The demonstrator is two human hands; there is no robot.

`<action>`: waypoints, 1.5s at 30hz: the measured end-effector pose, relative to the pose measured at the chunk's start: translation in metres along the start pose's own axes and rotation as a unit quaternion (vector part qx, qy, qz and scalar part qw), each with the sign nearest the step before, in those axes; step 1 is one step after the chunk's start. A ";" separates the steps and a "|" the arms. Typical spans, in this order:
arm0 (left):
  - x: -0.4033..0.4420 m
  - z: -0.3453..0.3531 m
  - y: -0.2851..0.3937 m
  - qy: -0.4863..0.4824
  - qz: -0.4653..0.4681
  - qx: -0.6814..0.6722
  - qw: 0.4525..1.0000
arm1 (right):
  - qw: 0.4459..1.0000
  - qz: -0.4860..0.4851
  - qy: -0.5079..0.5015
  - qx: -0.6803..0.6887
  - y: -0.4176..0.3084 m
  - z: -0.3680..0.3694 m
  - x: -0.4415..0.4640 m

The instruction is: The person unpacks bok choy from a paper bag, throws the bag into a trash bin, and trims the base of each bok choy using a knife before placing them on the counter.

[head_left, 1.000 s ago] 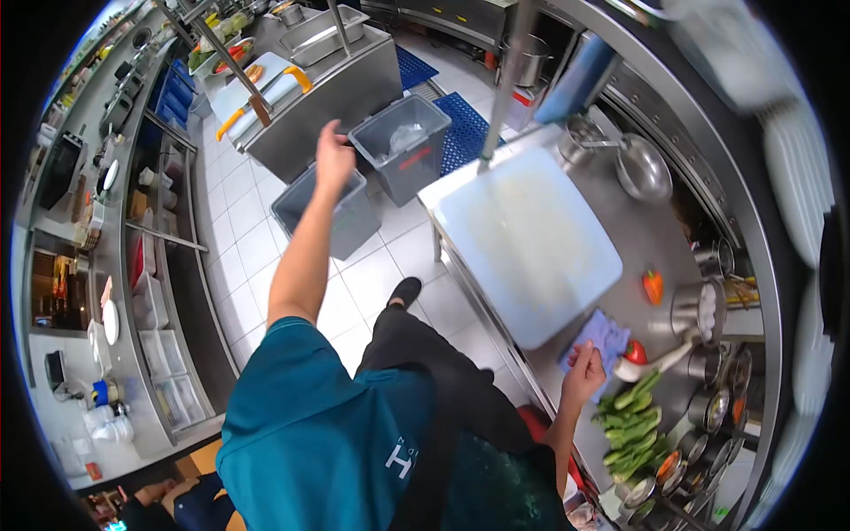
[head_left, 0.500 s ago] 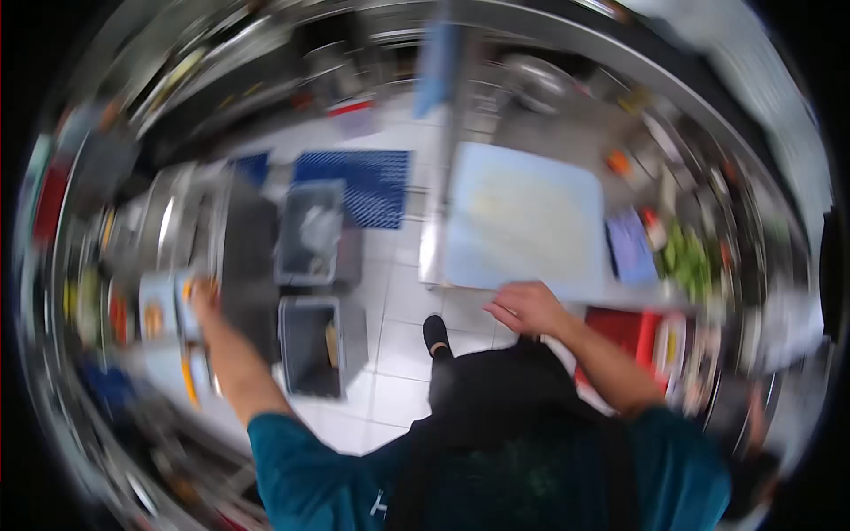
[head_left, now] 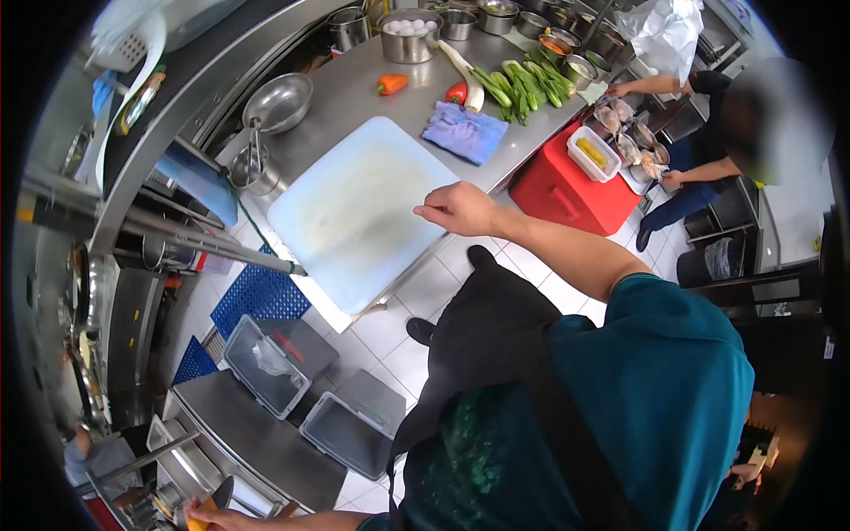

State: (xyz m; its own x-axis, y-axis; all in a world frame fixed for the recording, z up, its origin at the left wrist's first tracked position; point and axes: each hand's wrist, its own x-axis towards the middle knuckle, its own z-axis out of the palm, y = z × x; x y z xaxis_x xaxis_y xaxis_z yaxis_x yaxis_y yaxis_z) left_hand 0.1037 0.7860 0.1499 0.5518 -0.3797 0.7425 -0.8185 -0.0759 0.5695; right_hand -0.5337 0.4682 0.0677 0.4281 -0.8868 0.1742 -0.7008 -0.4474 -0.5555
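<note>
At the bottom left edge my left hand (head_left: 211, 519) is closed on the orange handle of a knife (head_left: 197, 524); a dark blade shows beside it. My right hand (head_left: 457, 209) is over the right edge of the white cutting board (head_left: 354, 212), fingers curled together, with nothing visible in them. Above the board on the steel counter lie a purple cloth (head_left: 466, 132), a red pepper (head_left: 457, 93), an orange pepper (head_left: 391, 83), a white leek-like stalk (head_left: 464, 73) and leafy greens (head_left: 524, 88).
A pot of eggs (head_left: 410, 35) and a steel bowl (head_left: 278, 103) stand on the counter. Two grey bins (head_left: 266, 365) are below the board, near a blue mat (head_left: 258, 296). A red box (head_left: 567, 188) sits right. A co-worker (head_left: 708, 142) stands beyond it; another person (head_left: 102, 465) is lower left.
The view has swung round toward the right. My left hand was empty over the bins and now holds the knife. My right hand has moved from near the cloth to the board's edge.
</note>
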 end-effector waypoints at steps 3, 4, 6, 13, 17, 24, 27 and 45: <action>-0.036 0.067 0.157 -0.179 0.073 -0.101 0.976 | 0.970 0.101 -0.027 0.220 -0.009 0.012 -0.005; -0.052 0.086 0.182 -0.271 0.107 -0.178 0.940 | 0.904 0.167 -0.070 0.387 -0.020 0.015 -0.008; -0.089 0.140 0.277 -0.393 0.164 -0.127 0.896 | 0.827 0.157 -0.201 0.501 -0.045 0.008 -0.012; -0.200 0.325 0.489 -0.602 0.453 -0.145 0.641 | 0.809 -0.092 -0.157 0.559 0.064 -0.036 -0.026; -0.251 0.399 0.593 -0.643 0.468 -0.175 0.580 | 0.851 -0.381 0.059 0.357 0.218 -0.072 -0.035; -0.288 0.706 0.742 -0.678 0.499 -0.114 0.527 | 0.714 0.272 -0.178 0.620 0.315 -0.125 -0.071; -0.333 0.856 0.751 -0.619 0.599 -0.092 0.499 | 0.765 0.255 -0.183 0.563 0.314 -0.114 -0.090; -0.177 0.770 0.649 -0.807 0.242 0.006 0.539 | 0.908 0.112 -0.232 0.331 0.263 -0.090 -0.065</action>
State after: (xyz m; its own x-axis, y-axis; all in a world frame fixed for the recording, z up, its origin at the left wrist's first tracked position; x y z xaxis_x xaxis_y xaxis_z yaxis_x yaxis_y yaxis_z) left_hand -0.6485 0.0938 0.1167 -0.5760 -0.6645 -0.4760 -0.8107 0.3902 0.4364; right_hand -0.7977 0.3980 -0.0168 0.6200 -0.7333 -0.2793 -0.3690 0.0416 -0.9285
